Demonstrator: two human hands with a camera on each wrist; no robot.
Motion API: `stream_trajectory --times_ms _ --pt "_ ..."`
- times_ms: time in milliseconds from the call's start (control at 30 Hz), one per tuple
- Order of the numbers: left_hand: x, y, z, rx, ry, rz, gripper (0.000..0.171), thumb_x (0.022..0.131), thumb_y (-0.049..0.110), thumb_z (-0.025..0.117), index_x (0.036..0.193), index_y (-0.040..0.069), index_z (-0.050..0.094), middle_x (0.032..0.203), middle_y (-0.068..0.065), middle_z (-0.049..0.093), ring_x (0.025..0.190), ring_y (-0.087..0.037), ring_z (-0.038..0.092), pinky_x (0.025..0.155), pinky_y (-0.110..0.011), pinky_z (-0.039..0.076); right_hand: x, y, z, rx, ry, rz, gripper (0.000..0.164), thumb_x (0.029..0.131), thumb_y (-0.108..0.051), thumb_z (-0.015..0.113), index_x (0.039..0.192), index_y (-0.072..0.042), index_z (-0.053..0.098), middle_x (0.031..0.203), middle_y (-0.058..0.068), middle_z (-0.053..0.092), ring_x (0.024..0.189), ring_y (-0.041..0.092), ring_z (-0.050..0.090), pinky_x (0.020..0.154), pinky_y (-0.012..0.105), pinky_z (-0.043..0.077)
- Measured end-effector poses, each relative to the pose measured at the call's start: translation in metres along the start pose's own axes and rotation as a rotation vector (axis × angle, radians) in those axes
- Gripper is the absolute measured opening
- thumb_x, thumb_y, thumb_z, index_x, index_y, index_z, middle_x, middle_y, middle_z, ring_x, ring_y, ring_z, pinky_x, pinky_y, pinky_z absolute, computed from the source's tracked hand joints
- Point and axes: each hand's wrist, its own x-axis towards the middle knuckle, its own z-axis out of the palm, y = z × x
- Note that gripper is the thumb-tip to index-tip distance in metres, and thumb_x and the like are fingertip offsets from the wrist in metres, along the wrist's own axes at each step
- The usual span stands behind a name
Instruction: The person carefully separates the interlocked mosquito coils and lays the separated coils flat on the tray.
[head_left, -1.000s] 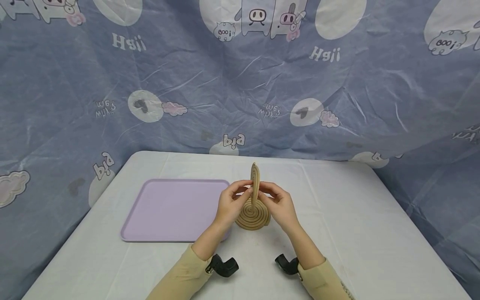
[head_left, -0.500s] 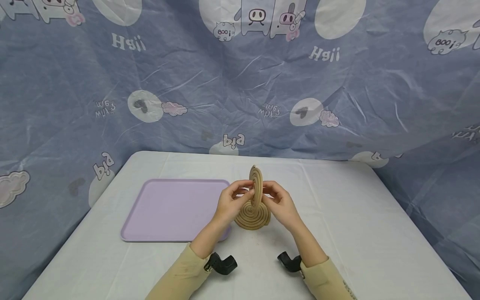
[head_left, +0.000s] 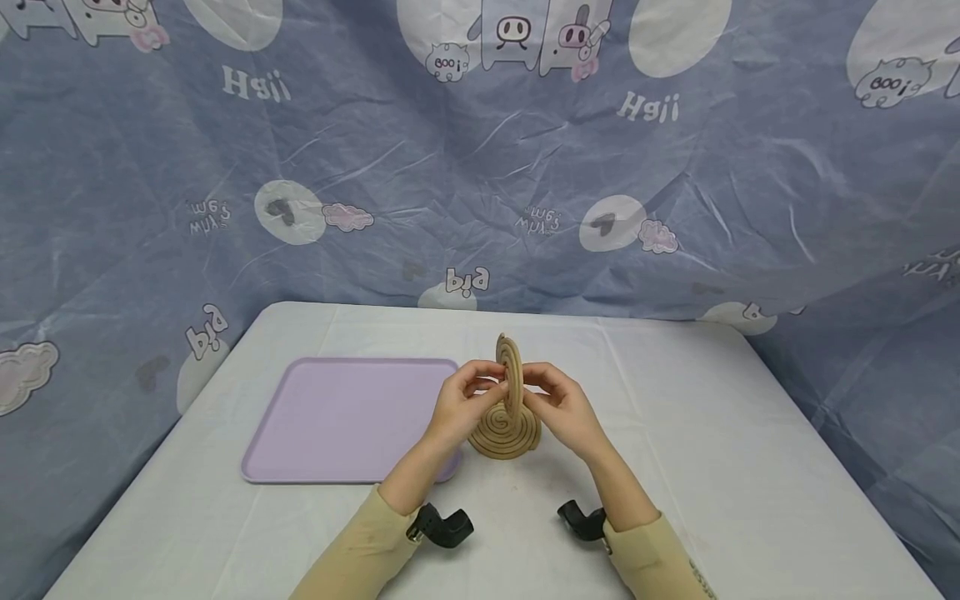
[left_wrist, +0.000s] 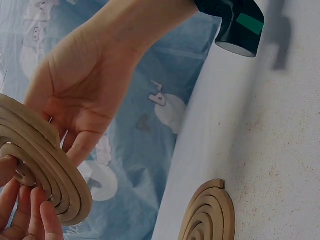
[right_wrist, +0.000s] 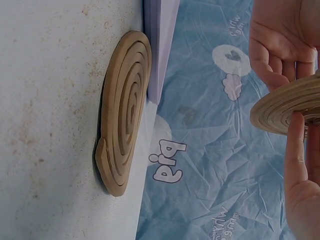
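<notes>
A tan mosquito coil [head_left: 512, 354] is held upright, nearly edge-on in the head view, its spiral rings showing in the left wrist view. My left hand [head_left: 459, 410] pinches it from the left, with thumb and fingers near the inner rings. From the other side, my right hand [head_left: 566, 421] holds it between thumb and curled fingers. A second coil [head_left: 501, 442] lies flat on the table just below the hands. Its wider outer end [right_wrist: 104, 162] shows in the right wrist view.
Left of the hands lies a shallow purple tray [head_left: 337, 421], its right edge near the flat coil. The white table [head_left: 720, 467] carries brown crumbs [left_wrist: 272, 172]. Each wrist bears a black camera mount [head_left: 444, 527]. A blue printed cloth [head_left: 465, 150] hangs behind.
The held coil has turned slightly, so more of its left face shows, and its top has dropped a little. Both hands keep hold of it. The flat coil and tray have stayed put.
</notes>
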Motion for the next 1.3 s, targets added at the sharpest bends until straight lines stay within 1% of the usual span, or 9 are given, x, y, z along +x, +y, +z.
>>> stream_trajectory --times_ms 33,100,300,467,567,733,900,1000,1300 --pt "0.0011 -0.0039 -0.0004 -0.004 0.000 -0.001 0.026 0.086 -0.003 0.063 0.111 -0.009 0.059 0.112 -0.022 0.058 0.088 -0.020 0.058 0.071 -0.020 0.049 0.0001 0.0003 0.0000 0.003 0.000 -0.002 0.026 0.091 -0.001 0.059 0.116 0.005 0.057 0.118 0.018 0.056 0.113 0.018 0.053 0.089 0.030 0.050" --pt "0.0013 -0.0057 -0.0002 -0.010 0.002 -0.001 0.026 0.087 -0.002 0.063 0.111 -0.009 0.059 0.111 -0.020 0.058 0.087 -0.017 0.058 0.070 -0.019 0.049 0.0001 0.0008 0.0000 0.009 0.000 -0.006 0.025 0.091 -0.001 0.059 0.115 0.005 0.057 0.117 0.019 0.056 0.112 0.017 0.054 0.089 0.031 0.050" --pt "0.0008 -0.0058 -0.0004 -0.009 -0.014 -0.006 0.023 0.087 0.000 0.064 0.108 -0.008 0.059 0.107 -0.015 0.059 0.085 -0.013 0.058 0.069 -0.019 0.048 -0.0001 0.0000 -0.0002 0.029 -0.010 -0.012 0.025 0.091 0.000 0.059 0.114 0.007 0.057 0.114 0.020 0.056 0.108 0.016 0.055 0.088 0.031 0.051" --pt "0.0011 -0.0065 -0.0014 -0.042 -0.056 -0.029 0.023 0.088 0.000 0.063 0.107 -0.009 0.057 0.103 -0.009 0.058 0.087 -0.014 0.056 0.071 -0.019 0.047 -0.0003 -0.0016 -0.0008 0.051 -0.014 -0.018 0.024 0.090 0.001 0.060 0.112 0.009 0.057 0.110 0.019 0.058 0.104 0.016 0.056 0.084 0.030 0.052" --pt "0.0013 -0.0069 -0.0019 -0.067 -0.087 -0.050 0.023 0.088 0.000 0.062 0.108 -0.009 0.056 0.103 -0.006 0.057 0.090 -0.016 0.055 0.075 -0.021 0.047 -0.0004 -0.0019 -0.0011 0.069 -0.008 -0.028 0.022 0.088 0.003 0.061 0.109 0.009 0.058 0.105 0.014 0.059 0.101 0.015 0.057 0.081 0.029 0.053" --pt "0.0012 -0.0054 -0.0035 -0.090 -0.126 -0.069 0.021 0.087 0.001 0.062 0.107 -0.006 0.056 0.111 -0.008 0.054 0.103 -0.019 0.052 0.085 -0.027 0.047 -0.0002 -0.0010 -0.0010 0.101 -0.009 -0.059 0.020 0.086 0.006 0.061 0.105 0.011 0.057 0.100 0.005 0.061 0.097 0.015 0.058 0.077 0.028 0.054" --pt "0.0013 -0.0055 -0.0063 -0.090 -0.164 -0.072 0.023 0.087 0.003 0.062 0.105 -0.009 0.054 0.122 -0.009 0.051 0.116 -0.024 0.047 0.094 -0.034 0.043 -0.0006 0.0003 -0.0010 0.121 -0.015 -0.088 0.019 0.085 0.008 0.060 0.103 0.014 0.056 0.099 0.000 0.061 0.094 0.013 0.058 0.075 0.027 0.055" --pt "0.0012 -0.0057 -0.0069 -0.086 -0.177 -0.066 0.024 0.088 0.002 0.062 0.106 -0.009 0.053 0.124 -0.011 0.050 0.117 -0.026 0.047 0.095 -0.034 0.042 -0.0008 0.0000 -0.0008 0.131 -0.014 -0.096 0.019 0.084 0.009 0.060 0.102 0.014 0.056 0.098 0.000 0.061 0.093 0.013 0.058 0.074 0.027 0.055" --pt "0.0015 -0.0040 -0.0062 -0.097 -0.180 -0.081 0.024 0.087 0.001 0.061 0.106 -0.009 0.050 0.126 -0.008 0.047 0.119 -0.025 0.045 0.093 -0.033 0.044 -0.0013 -0.0030 -0.0005 0.160 -0.013 -0.104 0.020 0.084 0.007 0.062 0.101 0.016 0.055 0.097 -0.001 0.062 0.094 0.012 0.058 0.075 0.026 0.054"
